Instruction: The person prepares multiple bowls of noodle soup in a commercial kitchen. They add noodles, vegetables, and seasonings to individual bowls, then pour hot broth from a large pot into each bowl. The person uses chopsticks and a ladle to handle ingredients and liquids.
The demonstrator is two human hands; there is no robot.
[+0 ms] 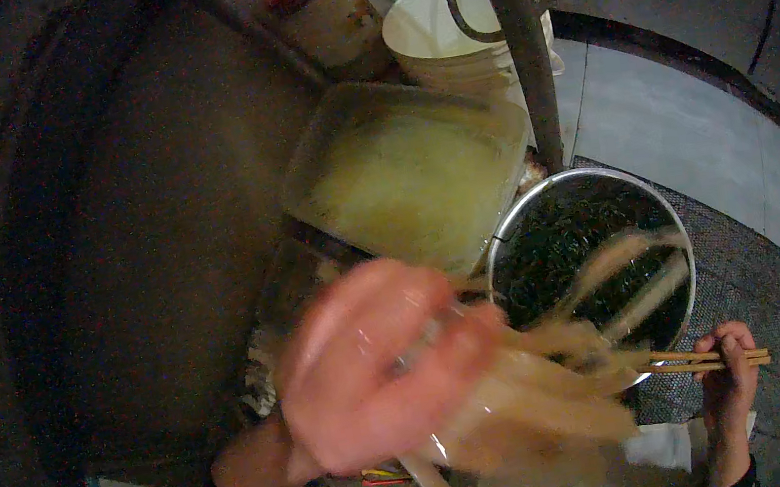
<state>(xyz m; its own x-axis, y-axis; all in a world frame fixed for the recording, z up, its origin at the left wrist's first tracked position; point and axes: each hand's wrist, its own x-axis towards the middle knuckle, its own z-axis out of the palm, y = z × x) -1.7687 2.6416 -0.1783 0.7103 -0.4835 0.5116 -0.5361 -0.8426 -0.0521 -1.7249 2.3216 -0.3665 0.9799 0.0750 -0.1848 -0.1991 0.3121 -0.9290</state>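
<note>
My left hand point(255, 466) is at a glossy pink plastic vessel point(371, 373), blurred and tilted with its mouth towards the right; its exact kind is hard to tell. Pale brown, limp strips point(548, 408) spread from its mouth, and some streak across the round metal-rimmed pot point(560, 227). Dark, shredded, leafy-looking stuff in liquid fills that pot. My right hand point(732, 360), to the lower right of the pot, holds a pair of wooden chopsticks point(709, 359). Their far ends reach the edge of the strips. Most of my left fingers are hidden by the pink vessel.
Behind the pink vessel stands a rectangular tub point(418, 180) of cloudy yellowish liquid. A white bucket point(441, 19), a red-lidded jar point(329, 20) and a dark upright metal post point(528, 52) are farther back. A dark textured mat point(754, 282) lies right of the pot.
</note>
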